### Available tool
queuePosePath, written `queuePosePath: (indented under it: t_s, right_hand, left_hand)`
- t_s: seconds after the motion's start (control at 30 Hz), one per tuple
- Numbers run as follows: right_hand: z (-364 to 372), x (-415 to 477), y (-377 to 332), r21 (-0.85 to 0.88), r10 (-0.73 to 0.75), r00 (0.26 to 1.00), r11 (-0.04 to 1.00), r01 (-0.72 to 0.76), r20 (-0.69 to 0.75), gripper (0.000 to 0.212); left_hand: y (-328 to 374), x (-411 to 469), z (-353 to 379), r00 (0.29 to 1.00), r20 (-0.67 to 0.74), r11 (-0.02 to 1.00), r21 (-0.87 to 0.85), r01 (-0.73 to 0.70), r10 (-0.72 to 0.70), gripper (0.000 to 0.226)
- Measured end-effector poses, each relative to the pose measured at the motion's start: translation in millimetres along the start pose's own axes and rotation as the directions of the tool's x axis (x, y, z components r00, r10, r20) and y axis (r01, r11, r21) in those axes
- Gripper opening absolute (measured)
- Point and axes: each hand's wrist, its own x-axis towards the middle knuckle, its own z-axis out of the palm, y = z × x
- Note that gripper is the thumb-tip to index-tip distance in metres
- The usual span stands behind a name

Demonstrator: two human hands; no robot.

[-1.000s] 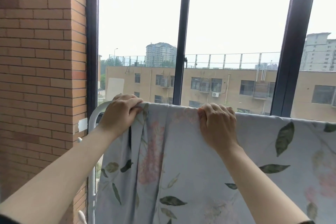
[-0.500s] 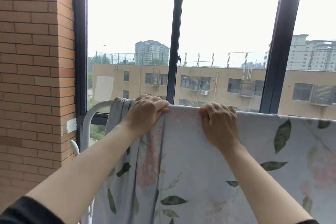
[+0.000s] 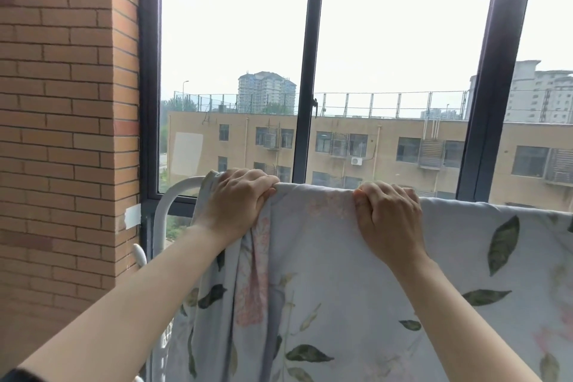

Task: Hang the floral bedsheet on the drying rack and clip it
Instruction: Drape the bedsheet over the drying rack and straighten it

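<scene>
1. Both hands are up at the top fold of the sheet. I see my left hand (image 3: 235,205) with its fingers curled over a bunched part of the cloth, gripping it.
2. My right hand (image 3: 387,220) sits to the right of it, apart from it, knuckles up and fingers hooked over the same top fold, also gripping cloth.
3. The pale blue-grey floral bedsheet with pink blooms and dark green leaves (image 3: 341,288) is draped over the top rail and hangs down on the near side, below both wrists.
4. Between my hands the fold runs flat along the rail. Under the left hand the fabric gathers into vertical pleats.
5. The sheet's left edge lies just left of my left hand, and the cloth runs right past my right hand to the frame's edge.
6. The white tubular metal drying rack (image 3: 173,195) shows only its curved left corner, bare, left of the sheet's edge.
7. A tan brick wall (image 3: 62,133) stands at the left.
8. On the far side of the rack are the dark-framed window (image 3: 305,71) and a beige building (image 3: 387,146) outside.
</scene>
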Motion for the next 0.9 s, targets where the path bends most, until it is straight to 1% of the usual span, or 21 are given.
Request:
queuePosePath:
  t_s: [0.07, 0.13, 0.2, 0.27, 0.33, 0.4, 0.47, 0.57, 0.63, 0.7, 0.77, 0.83, 0.9]
  right_hand:
    - [-3.4, 4.0, 1.7, 0.009, 0.025, 0.999, 1.000, -0.026, 0.033, 0.038]
    - [-6.3, 7.0, 0.7, 0.044, 0.041, 0.996, 0.998, -0.045, 0.080, 0.036]
    - [-9.7, 6.5, -7.3, 0.099, 0.016, 0.994, 0.995, -0.027, 0.109, 0.029]
    - [-11.3, 4.2, -22.8, 0.135, -0.025, 0.993, 0.991, 0.009, 0.119, 0.021]
    - [-10.1, 4.3, -43.4, 0.152, -0.066, 0.986, 0.987, 0.042, 0.152, 0.023]
    - [-7.1, 7.9, -63.5, 0.167, -0.088, 0.980, 0.984, 0.058, 0.180, 0.025]
    - [-3.4, 12.1, -80.5, 0.174, -0.089, 0.978, 0.983, 0.055, 0.191, 0.025]
    - [5.2, 16.2, -104.7, 0.163, -0.078, 0.975, 0.986, 0.044, 0.210, 0.024]
    - [11.1, 18.0, -123.4, 0.150, -0.076, 0.974, 0.988, 0.044, 0.214, 0.025]
    - [16.5, 19.4, -141.6, 0.138, -0.057, 0.976, 0.990, 0.028, 0.211, 0.024]
    - [21.7, 19.9, -160.0, 0.133, -0.014, 0.981, 0.991, -0.013, 0.196, 0.022]
    - [29.3, 19.1, -175.8, 0.122, 0.036, 0.984, 0.991, -0.057, 0.173, 0.022]
    - [35.5, 16.8, -187.2, 0.111, 0.091, 0.985, 0.988, -0.108, 0.146, 0.026]
  left_hand:
    - [3.6, 3.1, 2.3, 1.000, 0.000, 1.000, -0.006, 0.013, -0.013, 0.056]
    - [5.6, 5.0, 4.2, 1.000, -0.009, 1.000, -0.005, 0.025, -0.025, 0.050]
    - [8.7, 5.4, 4.5, 0.999, -0.017, 0.999, 0.001, 0.033, -0.033, 0.042]
    - [10.1, 6.0, 3.8, 1.000, -0.010, 1.000, -0.005, 0.027, -0.027, 0.040]
    - [7.0, 7.1, 1.2, 1.000, 0.008, 1.000, -0.029, 0.004, -0.004, 0.040]
    - [-0.3, 6.1, -4.9, 1.000, 0.010, 0.995, -0.092, -0.025, 0.026, 0.038]
    - [-12.9, 1.0, -14.1, 0.998, -0.050, 0.984, -0.173, -0.048, 0.040, 0.031]
    - [-46.7, -9.2, -30.2, 0.989, -0.145, 0.972, -0.226, -0.064, 0.031, 0.026]
    - [-73.1, -13.3, -37.0, 0.993, -0.118, 0.957, -0.288, -0.040, 0.006, 0.026]
    - [-94.4, -16.6, -39.8, 1.000, -0.019, 0.914, -0.406, -0.002, -0.006, 0.029]
    - [-110.5, -18.7, -39.5, 0.997, 0.057, 0.858, -0.514, -0.008, 0.044, 0.034]
    - [-123.4, -18.5, -37.3, 0.991, 0.060, 0.832, -0.551, -0.065, 0.117, 0.037]
    - [-132.6, -15.0, -35.6, 0.988, 0.028, 0.829, -0.547, -0.113, 0.154, 0.036]
